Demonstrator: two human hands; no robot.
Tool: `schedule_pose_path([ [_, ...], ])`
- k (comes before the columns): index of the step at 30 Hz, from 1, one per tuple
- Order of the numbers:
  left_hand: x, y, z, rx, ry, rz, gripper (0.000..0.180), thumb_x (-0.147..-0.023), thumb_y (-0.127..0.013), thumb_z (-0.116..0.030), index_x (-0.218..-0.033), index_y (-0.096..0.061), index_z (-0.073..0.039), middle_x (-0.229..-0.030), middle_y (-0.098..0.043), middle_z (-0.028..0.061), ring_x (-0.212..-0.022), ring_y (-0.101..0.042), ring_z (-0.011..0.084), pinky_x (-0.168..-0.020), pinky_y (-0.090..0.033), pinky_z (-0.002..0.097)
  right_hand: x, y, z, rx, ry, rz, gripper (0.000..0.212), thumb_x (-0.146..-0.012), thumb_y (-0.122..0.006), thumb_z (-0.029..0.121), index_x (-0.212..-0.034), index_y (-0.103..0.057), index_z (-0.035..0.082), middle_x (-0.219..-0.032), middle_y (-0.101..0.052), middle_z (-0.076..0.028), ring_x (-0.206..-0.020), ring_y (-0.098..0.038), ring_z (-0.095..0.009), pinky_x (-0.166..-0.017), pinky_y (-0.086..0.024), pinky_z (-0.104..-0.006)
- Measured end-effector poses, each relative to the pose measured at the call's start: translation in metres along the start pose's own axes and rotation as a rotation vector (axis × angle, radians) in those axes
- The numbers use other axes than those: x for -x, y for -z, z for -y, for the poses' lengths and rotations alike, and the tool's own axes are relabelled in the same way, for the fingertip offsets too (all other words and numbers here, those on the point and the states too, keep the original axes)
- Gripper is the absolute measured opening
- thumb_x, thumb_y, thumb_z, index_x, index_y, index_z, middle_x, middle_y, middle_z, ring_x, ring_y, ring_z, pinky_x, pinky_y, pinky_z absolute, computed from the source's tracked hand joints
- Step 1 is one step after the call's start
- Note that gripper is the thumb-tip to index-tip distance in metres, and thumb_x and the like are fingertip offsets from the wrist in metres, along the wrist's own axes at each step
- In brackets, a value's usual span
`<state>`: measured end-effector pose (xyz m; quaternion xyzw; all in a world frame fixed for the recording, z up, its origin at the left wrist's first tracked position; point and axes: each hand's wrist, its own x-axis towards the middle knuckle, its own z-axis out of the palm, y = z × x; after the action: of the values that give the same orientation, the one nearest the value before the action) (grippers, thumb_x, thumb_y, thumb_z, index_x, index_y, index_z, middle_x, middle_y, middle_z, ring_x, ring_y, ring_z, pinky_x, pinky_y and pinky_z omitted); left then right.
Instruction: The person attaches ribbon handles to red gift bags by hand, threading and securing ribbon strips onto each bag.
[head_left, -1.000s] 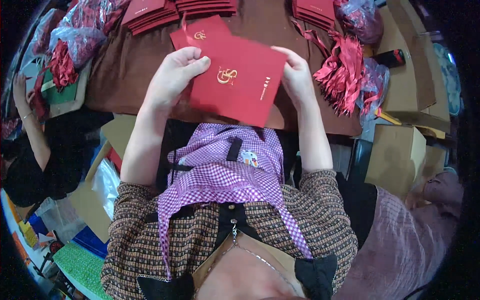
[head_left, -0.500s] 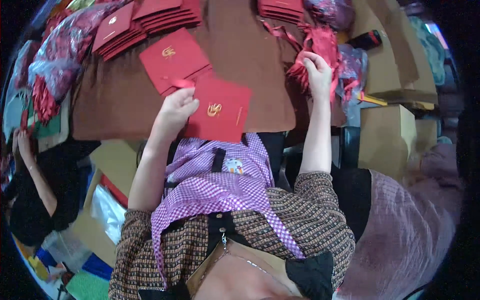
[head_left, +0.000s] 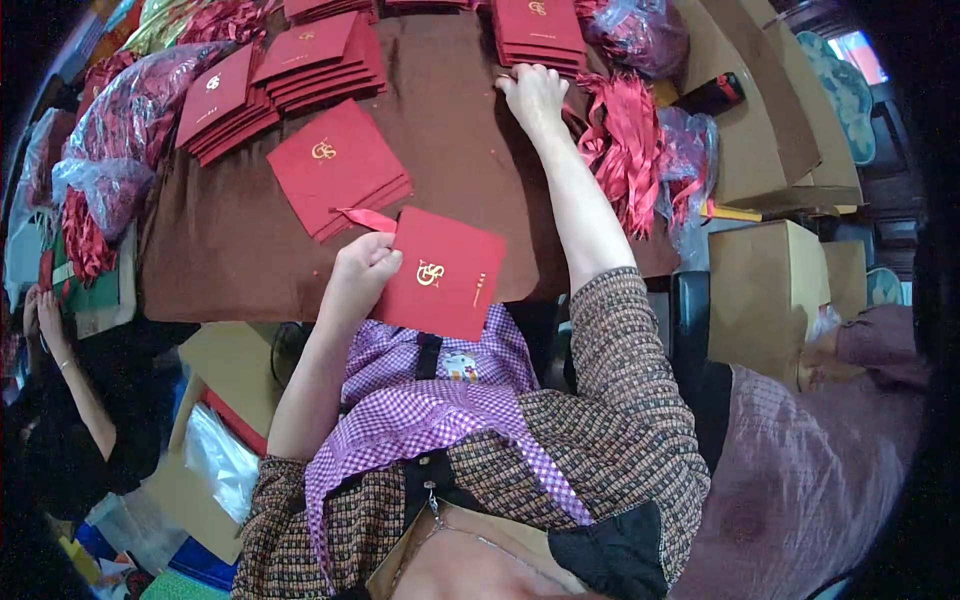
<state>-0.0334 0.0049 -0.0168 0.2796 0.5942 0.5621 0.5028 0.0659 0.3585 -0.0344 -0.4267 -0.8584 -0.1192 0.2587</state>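
Note:
A square red card or pouch with a gold emblem [head_left: 450, 280] is gripped at its left edge by my left hand [head_left: 365, 270], thumb on top. A short red ribbon [head_left: 368, 219] sticks out beside that hand. My right hand [head_left: 537, 100] reaches far forward, fingers bent down at the near edge of a stack of matching red pieces [head_left: 540, 30]. Its fingertips look drawn together, but what is under them is hidden. Close to the right wrist lies a bunch of loose red ribbons [head_left: 625, 150].
More red pieces lie fanned on the brown cloth [head_left: 455, 150], with a small pile [head_left: 335, 165] nearest me. Plastic bags [head_left: 140, 120] of red ribbon sit far left. Cardboard boxes [head_left: 765, 290] stand right. Another person's hands [head_left: 42, 315] work at the left.
My right hand has left the ribbon bunch and moved left and away to the stack. My left hand still holds the red piece. The whole view has shifted slightly.

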Motion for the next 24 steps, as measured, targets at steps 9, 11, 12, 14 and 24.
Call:
schedule_pose_path([
  [9,-0.003,-0.002,-0.001,0.07,0.091,-0.094,0.024,-0.086,-0.058,-0.003,-0.108,-0.057,0.008,-0.093,-0.065,0.0089,-0.085,-0.061,0.014,-0.076,-0.049,0.0263,0.055,0.078,0.057,-1.017,0.066,0.294,0.018,-0.085,-0.059,0.01,-0.098,-0.066,0.001,-0.085,-0.068,-0.008,-0.079,-0.064,-0.017,-0.072,-0.05,-0.0273],
  [11,-0.009,-0.002,0.006,0.058,-0.048,-0.067,0.025,-0.087,-0.058,-0.003,-0.108,-0.056,0.009,-0.093,-0.065,0.0096,-0.083,-0.062,0.0136,-0.073,-0.05,0.0254,0.083,0.1,0.066,-1.113,0.047,0.37,0.017,-0.087,-0.057,0.007,-0.1,-0.066,0.0,-0.082,-0.065,-0.001,-0.074,-0.057,-0.007,-0.068,-0.047,-0.0223],
  [12,-0.008,-0.002,0.007,0.06,-0.039,-0.073,0.025,-0.087,-0.058,-0.003,-0.108,-0.056,0.009,-0.093,-0.065,0.0096,-0.083,-0.062,0.0136,-0.073,-0.05,0.0254,0.096,0.107,0.071,-1.118,0.054,0.377,0.017,-0.087,-0.057,0.006,-0.1,-0.065,-0.001,-0.08,-0.063,0.0,-0.072,-0.055,-0.006,-0.067,-0.047,-0.0216],
  [14,-0.004,-0.003,0.001,0.029,0.01,-0.081,0.026,-0.087,-0.057,-0.003,-0.109,-0.055,0.01,-0.094,-0.065,0.0107,-0.084,-0.062,0.0133,-0.074,-0.05,0.0251,0.12,0.118,0.078,-1.19,-0.068,0.47,0.013,-0.086,-0.059,0.005,-0.096,-0.066,0.001,-0.075,-0.062,0.0,-0.071,-0.056,-0.007,-0.065,-0.046,-0.0212],
  [24,-0.003,-0.003,0.013,0.064,-0.034,-0.058,0.029,-0.089,-0.054,-0.003,-0.116,-0.051,0.007,-0.098,-0.063,0.0068,-0.089,-0.06,0.0107,-0.079,-0.048,0.0229,0.167,0.149,0.101,-1.024,0.303,0.387,0.031,-0.085,-0.053,-0.001,-0.114,-0.061,0.004,-0.079,-0.063,-0.005,-0.078,-0.058,-0.016,-0.079,-0.044,-0.0295],
])
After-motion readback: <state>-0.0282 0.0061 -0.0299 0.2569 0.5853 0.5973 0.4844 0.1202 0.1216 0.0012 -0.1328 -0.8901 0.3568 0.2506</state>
